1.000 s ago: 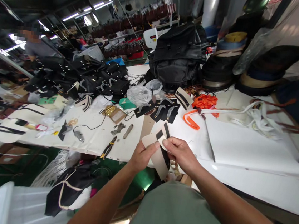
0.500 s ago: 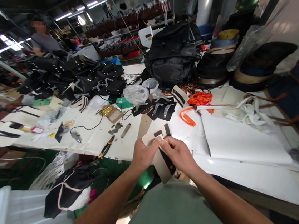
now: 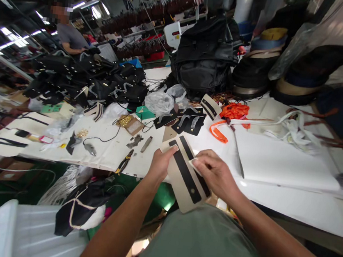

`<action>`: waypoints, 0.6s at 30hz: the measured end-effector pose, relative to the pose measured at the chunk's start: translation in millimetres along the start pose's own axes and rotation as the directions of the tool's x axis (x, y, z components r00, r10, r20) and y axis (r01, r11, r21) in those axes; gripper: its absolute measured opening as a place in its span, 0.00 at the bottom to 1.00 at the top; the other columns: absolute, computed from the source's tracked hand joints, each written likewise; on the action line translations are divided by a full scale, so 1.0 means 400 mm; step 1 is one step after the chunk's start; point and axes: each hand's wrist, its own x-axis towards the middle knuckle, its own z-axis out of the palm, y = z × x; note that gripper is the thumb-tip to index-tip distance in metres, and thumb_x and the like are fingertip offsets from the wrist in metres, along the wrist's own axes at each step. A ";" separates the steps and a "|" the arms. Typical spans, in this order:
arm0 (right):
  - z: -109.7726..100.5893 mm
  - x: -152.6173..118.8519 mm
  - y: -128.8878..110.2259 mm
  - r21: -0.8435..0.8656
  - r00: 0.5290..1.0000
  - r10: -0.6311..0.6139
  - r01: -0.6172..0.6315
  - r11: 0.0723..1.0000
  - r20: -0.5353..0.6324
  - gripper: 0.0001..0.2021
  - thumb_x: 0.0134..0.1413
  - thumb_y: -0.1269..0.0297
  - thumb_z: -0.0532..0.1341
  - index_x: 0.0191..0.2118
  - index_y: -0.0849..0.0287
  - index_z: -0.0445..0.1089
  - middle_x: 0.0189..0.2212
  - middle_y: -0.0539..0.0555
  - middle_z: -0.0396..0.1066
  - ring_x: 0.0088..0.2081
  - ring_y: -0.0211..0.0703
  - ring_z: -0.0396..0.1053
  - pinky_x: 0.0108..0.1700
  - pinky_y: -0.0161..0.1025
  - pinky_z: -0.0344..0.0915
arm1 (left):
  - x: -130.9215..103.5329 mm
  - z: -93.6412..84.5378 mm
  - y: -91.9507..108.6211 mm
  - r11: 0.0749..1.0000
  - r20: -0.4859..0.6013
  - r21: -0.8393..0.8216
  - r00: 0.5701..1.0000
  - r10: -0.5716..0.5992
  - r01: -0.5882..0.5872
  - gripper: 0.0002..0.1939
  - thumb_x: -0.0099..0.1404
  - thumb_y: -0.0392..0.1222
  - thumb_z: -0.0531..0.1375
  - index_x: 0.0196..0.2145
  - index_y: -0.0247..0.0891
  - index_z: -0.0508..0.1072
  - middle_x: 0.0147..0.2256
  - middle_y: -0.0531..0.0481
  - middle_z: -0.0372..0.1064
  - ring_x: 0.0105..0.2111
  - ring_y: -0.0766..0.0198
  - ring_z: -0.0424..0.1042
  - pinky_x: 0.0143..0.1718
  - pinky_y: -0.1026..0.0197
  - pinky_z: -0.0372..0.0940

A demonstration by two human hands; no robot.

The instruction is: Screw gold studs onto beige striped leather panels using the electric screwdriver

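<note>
A beige panel [image 3: 180,187] with two black straps, one carrying a metal snap near its lower end, is tilted in front of my body. My left hand [image 3: 160,162] grips its upper left edge, thumb on top. Over the panel's right side, my right hand [image 3: 214,172] is closed in a pinch. Something pale shows at its fingertips, too small to name. On the table beyond lie black pieces with snaps [image 3: 187,124] and a similar beige panel [image 3: 211,107]. Pliers [image 3: 124,162] and a grey-handled tool [image 3: 146,144] lie to the left.
A black backpack [image 3: 206,58] stands at the back, beside stacked webbing rolls [image 3: 256,64]. Orange ribbon [image 3: 235,111] and white strapping [image 3: 298,130] lie to the right. Black bags [image 3: 103,77] are heaped at the left, with a person [image 3: 72,36] behind them. A white crate [image 3: 33,228] stands below.
My hands have moved apart. The beige panel now lies flatter to view, showing both straps at length, and my right hand has shifted to its right side.
</note>
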 end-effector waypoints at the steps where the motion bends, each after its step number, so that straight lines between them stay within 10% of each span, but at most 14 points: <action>1: -0.016 0.008 0.030 0.012 0.995 0.083 -0.082 0.997 -0.050 0.17 0.64 0.49 0.60 0.31 0.55 0.76 0.44 0.57 0.74 0.48 0.50 0.70 0.49 0.43 0.65 | -0.012 -0.001 -0.004 0.999 0.016 -0.034 0.999 -0.035 0.035 0.30 0.51 0.47 0.75 0.49 0.30 0.77 0.43 0.38 0.80 0.40 0.49 0.80 0.46 0.50 0.74; 8: -0.019 -0.014 0.102 0.213 0.863 0.438 -0.491 0.845 0.252 0.22 0.58 0.41 0.62 0.31 0.58 0.74 0.24 0.49 0.70 0.27 0.41 0.65 0.30 0.37 0.60 | -0.105 -0.008 -0.045 0.990 0.078 0.007 0.987 -0.138 0.138 0.28 0.55 0.48 0.74 0.50 0.32 0.77 0.43 0.39 0.80 0.40 0.51 0.80 0.46 0.51 0.74; 13: 0.008 0.015 0.083 0.184 0.955 0.296 -0.290 0.939 -0.005 0.20 0.61 0.44 0.62 0.30 0.57 0.72 0.27 0.49 0.69 0.31 0.41 0.64 0.34 0.37 0.60 | -0.187 -0.012 -0.060 0.967 0.156 0.012 0.955 -0.253 0.254 0.27 0.59 0.50 0.72 0.53 0.35 0.76 0.46 0.39 0.80 0.44 0.50 0.80 0.47 0.53 0.74; 18: 0.003 0.047 0.094 0.173 0.975 0.221 -0.220 0.960 0.011 0.20 0.62 0.44 0.61 0.31 0.57 0.71 0.27 0.49 0.68 0.31 0.42 0.64 0.35 0.38 0.61 | -0.221 0.011 -0.062 0.902 0.253 -0.129 0.893 -0.372 0.412 0.29 0.57 0.49 0.73 0.52 0.32 0.76 0.44 0.36 0.80 0.44 0.45 0.80 0.48 0.47 0.75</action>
